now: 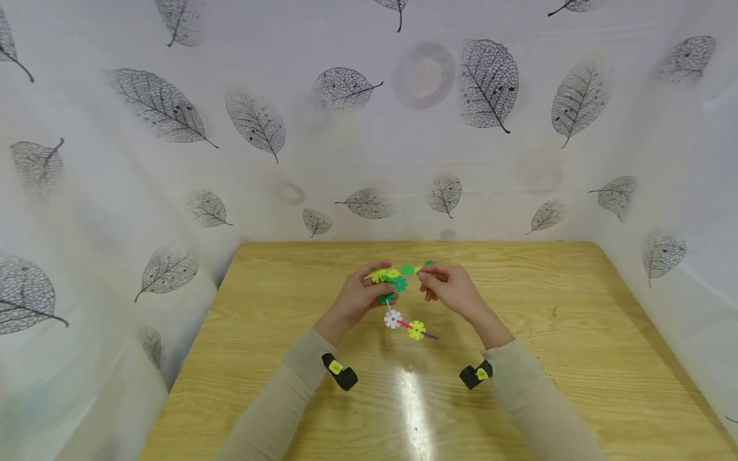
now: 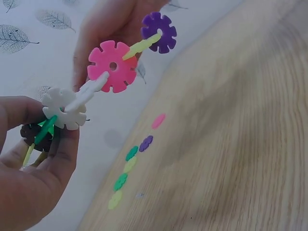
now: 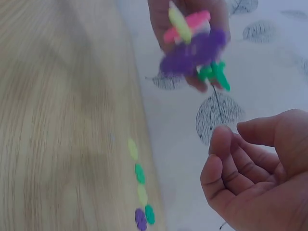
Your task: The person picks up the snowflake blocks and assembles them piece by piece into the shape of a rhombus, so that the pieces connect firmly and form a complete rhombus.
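My left hand [image 1: 354,296] grips a chain of notched plastic discs above the table. In the head view a white disc [image 1: 393,319] and a yellow disc [image 1: 416,330] hang below the fingers, with a green disc [image 1: 399,283] at the fingertips. The left wrist view shows a white disc [image 2: 53,100], a pink disc [image 2: 100,72] and a purple disc [image 2: 152,24] joined by edge-on pieces. My right hand [image 1: 452,289] is raised just right of the chain. Its fingers are loosely curled with nothing between them in the right wrist view.
Several loose discs lie in a row toward the far side of the wooden table [image 1: 271,358], among them a green disc [image 2: 120,182] and a pink disc [image 2: 158,121]. A leaf-patterned curtain [image 1: 369,153] encloses the back and sides.
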{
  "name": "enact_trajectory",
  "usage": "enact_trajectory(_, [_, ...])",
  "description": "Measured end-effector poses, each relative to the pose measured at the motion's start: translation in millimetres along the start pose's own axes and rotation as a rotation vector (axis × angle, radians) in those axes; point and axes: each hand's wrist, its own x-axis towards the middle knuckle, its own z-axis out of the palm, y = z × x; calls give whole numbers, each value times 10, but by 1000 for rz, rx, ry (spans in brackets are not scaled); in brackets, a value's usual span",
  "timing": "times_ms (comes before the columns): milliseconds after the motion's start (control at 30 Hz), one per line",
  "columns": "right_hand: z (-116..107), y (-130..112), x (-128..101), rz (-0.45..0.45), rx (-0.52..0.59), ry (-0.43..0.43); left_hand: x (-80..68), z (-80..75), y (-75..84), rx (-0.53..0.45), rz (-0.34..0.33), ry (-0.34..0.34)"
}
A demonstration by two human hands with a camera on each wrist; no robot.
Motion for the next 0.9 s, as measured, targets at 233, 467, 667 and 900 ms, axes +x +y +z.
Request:
enact_trajectory(233, [-247, 248, 38, 39, -27, 87, -15, -36, 8, 4, 14, 4])
enact_trajectory(467, [-333, 455, 68, 106, -91, 119, -18, -50, -2, 7, 29, 3])
enact_trajectory(667, [-301, 615, 115, 123, -161, 122, -37, -36, 20, -1, 29, 41])
enact_trajectory(900, [-319, 767, 128, 118, -259, 182, -53, -34, 51, -26, 38, 57])
